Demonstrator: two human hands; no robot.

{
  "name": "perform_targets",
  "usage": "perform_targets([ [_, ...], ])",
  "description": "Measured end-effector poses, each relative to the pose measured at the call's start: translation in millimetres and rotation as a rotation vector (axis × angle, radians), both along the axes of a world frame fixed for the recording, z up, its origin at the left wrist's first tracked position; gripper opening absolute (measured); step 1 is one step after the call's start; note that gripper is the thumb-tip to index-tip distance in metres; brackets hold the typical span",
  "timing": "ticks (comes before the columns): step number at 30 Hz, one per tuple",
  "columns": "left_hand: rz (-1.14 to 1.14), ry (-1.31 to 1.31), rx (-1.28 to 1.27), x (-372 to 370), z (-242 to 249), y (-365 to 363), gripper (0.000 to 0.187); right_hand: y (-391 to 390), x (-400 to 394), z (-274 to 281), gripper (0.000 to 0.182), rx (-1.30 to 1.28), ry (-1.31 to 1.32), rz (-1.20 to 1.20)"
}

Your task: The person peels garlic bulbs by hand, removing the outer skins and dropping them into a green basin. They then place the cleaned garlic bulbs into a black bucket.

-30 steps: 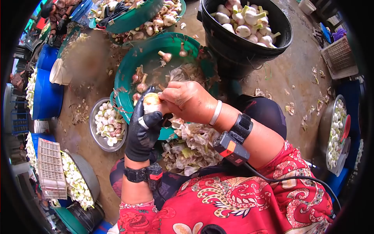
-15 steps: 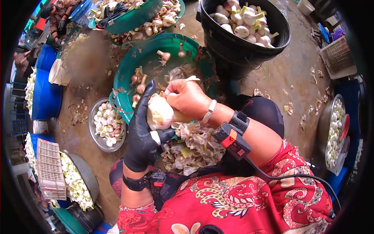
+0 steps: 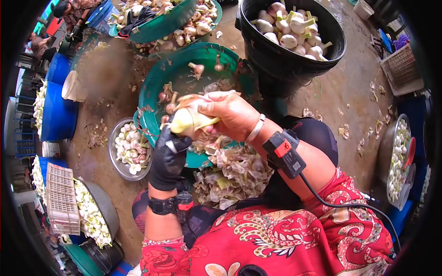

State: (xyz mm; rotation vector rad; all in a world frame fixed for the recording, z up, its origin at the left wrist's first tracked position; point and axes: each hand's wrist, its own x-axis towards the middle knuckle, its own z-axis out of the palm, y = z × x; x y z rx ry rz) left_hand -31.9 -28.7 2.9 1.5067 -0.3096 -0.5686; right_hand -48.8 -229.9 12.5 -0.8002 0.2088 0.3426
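A pale garlic bulb with its green-white stem toward the right is held over the green basin. My left hand, in a black glove, is closed round the bulb from the lower left. My bare right hand grips it from the right, thumb across loose brownish skin along its upper side; some fingertips are hidden behind the stem. In the basin lie a few unpeeled garlic bulbs and papery scraps. A heap of peeled skins sits between my knees.
A black bucket of white bulbs stands ahead right. To the left is a metal bowl of cloves. Blue tubs, crates and a garlic-filled pan line the left side. Another person sits far left.
The bulb has been turned so its stem now points right, and it has shifted slightly up. My right hand has gone from pinching at its top to gripping its right side.
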Motion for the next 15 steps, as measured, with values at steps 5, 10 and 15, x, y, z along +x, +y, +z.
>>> perform_targets([
  [5, 0.247, -0.172, 0.042, -6, 21, -23, 0.064, -4, 2, -10, 0.021, -0.261, -0.058, -0.052],
  [10, 0.281, 0.103, -0.230, 18, 5, 2, 0.031, -8, 1, -6, 0.022, -0.136, -0.089, -0.233],
  [15, 0.338, 0.126, -0.396, 79, -4, 20, 0.035, -39, 0, 7, 0.020, -0.644, -0.030, 0.097],
])
